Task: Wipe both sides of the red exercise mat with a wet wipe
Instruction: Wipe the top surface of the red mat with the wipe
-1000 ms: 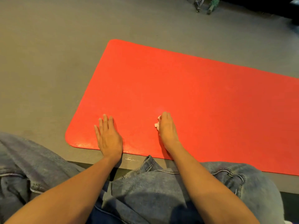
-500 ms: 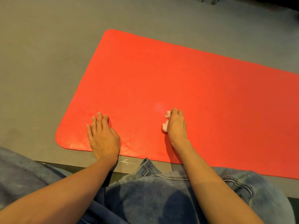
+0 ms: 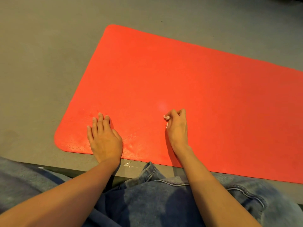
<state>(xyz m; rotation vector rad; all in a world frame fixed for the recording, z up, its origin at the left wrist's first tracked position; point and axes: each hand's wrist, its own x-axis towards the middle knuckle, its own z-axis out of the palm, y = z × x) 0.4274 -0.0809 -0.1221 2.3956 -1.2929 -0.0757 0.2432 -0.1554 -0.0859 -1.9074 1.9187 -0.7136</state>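
Head view: red exercise mat (image 3: pixel 188 89) flat on grey floor (image 3: pixel 49 54), running off right edge. Left hand (image 3: pixel 105 140) palm down near mat's near-left corner, fingers straight, pressing. Right hand (image 3: pixel 177 126) on mat mid-front, fingers curled round white wet wipe (image 3: pixel 166 118), mostly hidden. Denim-clad legs (image 3: pixel 155 194) at bottom.

No legible text. Small whitish mark (image 3: pixel 129 164) on floor (image 3: pixel 41 63) beside mat (image 3: pixel 180 79) edge: unreadable.
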